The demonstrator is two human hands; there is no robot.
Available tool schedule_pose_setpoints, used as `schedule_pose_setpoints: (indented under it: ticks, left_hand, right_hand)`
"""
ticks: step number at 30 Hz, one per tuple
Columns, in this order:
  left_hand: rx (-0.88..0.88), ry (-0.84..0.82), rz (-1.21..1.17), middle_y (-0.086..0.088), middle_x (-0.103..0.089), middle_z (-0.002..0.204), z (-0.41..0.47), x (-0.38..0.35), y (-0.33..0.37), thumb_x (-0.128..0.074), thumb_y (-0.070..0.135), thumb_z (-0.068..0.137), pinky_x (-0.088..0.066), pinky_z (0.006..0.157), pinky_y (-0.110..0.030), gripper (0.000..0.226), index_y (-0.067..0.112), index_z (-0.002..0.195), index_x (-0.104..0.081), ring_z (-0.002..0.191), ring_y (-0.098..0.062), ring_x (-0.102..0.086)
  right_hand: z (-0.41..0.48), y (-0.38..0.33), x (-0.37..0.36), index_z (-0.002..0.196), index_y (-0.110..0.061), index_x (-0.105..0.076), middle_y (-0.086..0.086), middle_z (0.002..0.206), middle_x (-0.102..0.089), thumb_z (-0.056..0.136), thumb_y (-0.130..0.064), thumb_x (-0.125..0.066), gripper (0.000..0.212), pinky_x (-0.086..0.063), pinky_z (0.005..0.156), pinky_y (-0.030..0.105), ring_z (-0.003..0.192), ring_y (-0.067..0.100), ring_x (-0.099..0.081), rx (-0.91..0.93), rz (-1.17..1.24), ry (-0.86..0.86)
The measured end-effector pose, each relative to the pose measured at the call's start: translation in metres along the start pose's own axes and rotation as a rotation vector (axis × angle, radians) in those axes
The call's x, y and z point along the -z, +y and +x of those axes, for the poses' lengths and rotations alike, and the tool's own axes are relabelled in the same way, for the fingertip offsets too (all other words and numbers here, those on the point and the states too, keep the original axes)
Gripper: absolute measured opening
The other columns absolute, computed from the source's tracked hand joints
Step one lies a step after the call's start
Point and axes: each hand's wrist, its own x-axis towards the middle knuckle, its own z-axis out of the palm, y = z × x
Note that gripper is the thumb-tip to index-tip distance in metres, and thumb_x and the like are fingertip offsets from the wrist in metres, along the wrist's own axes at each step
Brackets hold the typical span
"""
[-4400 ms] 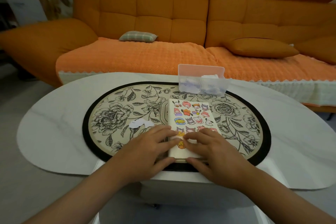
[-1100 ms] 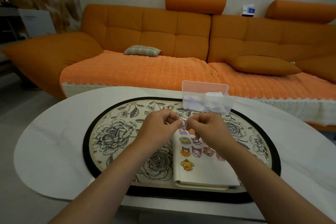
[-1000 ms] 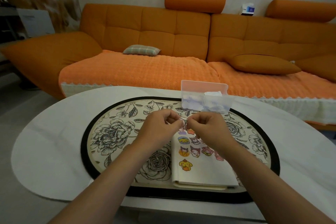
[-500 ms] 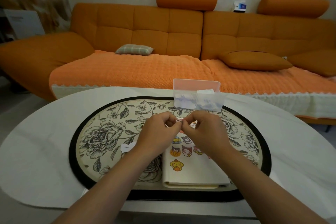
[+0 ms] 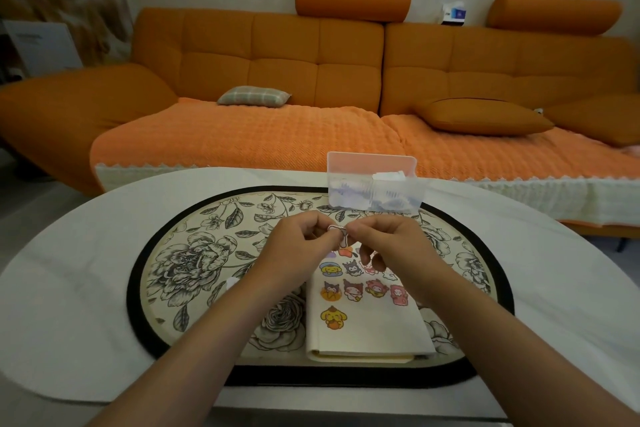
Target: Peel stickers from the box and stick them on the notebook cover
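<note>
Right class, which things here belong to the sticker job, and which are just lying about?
In the job: sticker pinched by left hand and right hand; notebook; box.
Lying about: floral mat; table; sofa; checked cushion.

A home living room is shown: a long orange sofa (image 5: 346, 62) with cushions (image 5: 483, 116) and a woven throw (image 5: 242, 139) is set against a plain wall, behind a white desk (image 5: 69, 270) covered by a floral mat (image 5: 194, 253).

Lifted left hand (image 5: 294, 250) and right hand (image 5: 394, 250) off the notebook (image 5: 367, 329); now pinching a small sticker (image 5: 336, 228) between them above it.
</note>
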Motion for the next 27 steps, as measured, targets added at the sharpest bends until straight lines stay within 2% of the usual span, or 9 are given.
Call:
schedule_pose_setpoints:
  ticks: [5, 9, 11, 13, 15, 17, 23, 27]
  left_hand:
    - [-0.01, -0.001, 0.024, 0.01, -0.068, 0.064, 0.0, -0.003, -0.002, -0.067, 0.019, 0.091, -0.046, 0.06, -0.024, 0.017, 0.023, 0.076, -0.072, 0.061, -0.003, -0.06]
    - [-0.018, 0.017, 0.058, 0.01, -0.07, 0.065, 0.0, -0.004, -0.003, -0.068, 0.022, 0.091, -0.049, 0.061, -0.024, 0.017, 0.024, 0.075, -0.074, 0.06, -0.003, -0.062]
    - [-0.011, 0.024, 0.048, 0.013, -0.069, 0.062, 0.0, -0.003, -0.001, -0.068, 0.02, 0.091, -0.047, 0.058, -0.016, 0.019, 0.024, 0.073, -0.072, 0.058, 0.002, -0.061]
    - [-0.003, 0.025, 0.028, 0.014, -0.068, 0.06, 0.0, -0.001, 0.001, -0.068, 0.018, 0.091, -0.044, 0.055, -0.011, 0.02, 0.023, 0.073, -0.072, 0.056, 0.005, -0.059]
    - [0.008, 0.021, 0.016, 0.013, -0.068, 0.061, 0.001, 0.002, 0.001, -0.068, 0.019, 0.091, -0.045, 0.056, -0.012, 0.017, 0.022, 0.075, -0.072, 0.055, 0.005, -0.058]
    - [0.017, 0.005, 0.007, 0.011, -0.068, 0.061, 0.002, 0.004, 0.001, -0.069, 0.018, 0.091, -0.046, 0.057, -0.013, 0.014, 0.018, 0.077, -0.073, 0.055, 0.004, -0.058]
    - [0.037, -0.079, -0.009, 0.007, -0.068, 0.062, 0.001, 0.006, 0.0, -0.067, 0.014, 0.092, -0.047, 0.057, -0.016, 0.014, 0.005, 0.082, -0.073, 0.057, -0.002, -0.058]
    - [0.045, -0.087, 0.002, 0.006, -0.066, 0.063, 0.001, 0.006, 0.0, -0.066, 0.012, 0.092, -0.045, 0.054, -0.013, 0.015, 0.001, 0.083, -0.071, 0.056, -0.003, -0.057]
  right_hand:
    - [-0.004, -0.002, -0.002, 0.086, -0.007, -0.076, -0.007, 0.055, -0.065, 0.094, -0.016, -0.067, 0.015, -0.039, 0.045, 0.012, 0.044, 0.004, -0.05, 0.09, -0.149, 0.03]
    - [-0.003, 0.001, -0.006, 0.083, -0.004, -0.073, -0.012, 0.048, -0.06, 0.097, -0.017, -0.062, 0.022, -0.035, 0.042, 0.009, 0.037, 0.0, -0.046, 0.128, -0.254, 0.068]
    - [-0.002, 0.0, -0.007, 0.083, -0.004, -0.074, -0.01, 0.05, -0.062, 0.097, -0.02, -0.063, 0.023, -0.035, 0.043, 0.012, 0.038, 0.0, -0.047, 0.099, -0.255, 0.074]
    - [-0.001, -0.002, -0.006, 0.084, -0.007, -0.075, -0.003, 0.062, -0.068, 0.096, -0.023, -0.065, 0.023, -0.038, 0.047, 0.018, 0.046, 0.005, -0.053, 0.035, -0.163, 0.035]
    - [0.001, -0.005, -0.003, 0.088, -0.007, -0.076, 0.003, 0.078, -0.074, 0.095, -0.027, -0.064, 0.024, -0.04, 0.049, 0.023, 0.056, 0.013, -0.057, -0.016, -0.069, -0.026]
    - [0.0, -0.006, 0.0, 0.091, -0.008, -0.076, 0.005, 0.087, -0.075, 0.096, -0.028, -0.063, 0.025, -0.041, 0.051, 0.024, 0.059, 0.015, -0.058, -0.017, -0.072, -0.066]
    - [-0.001, -0.003, 0.003, 0.09, -0.008, -0.077, 0.003, 0.08, -0.074, 0.097, -0.021, -0.064, 0.02, -0.039, 0.049, 0.021, 0.057, 0.01, -0.056, 0.009, -0.15, -0.106]
    - [-0.003, -0.002, 0.002, 0.088, -0.006, -0.074, -0.004, 0.068, -0.069, 0.099, -0.02, -0.061, 0.022, -0.04, 0.049, 0.017, 0.054, 0.007, -0.055, 0.038, -0.205, -0.125]
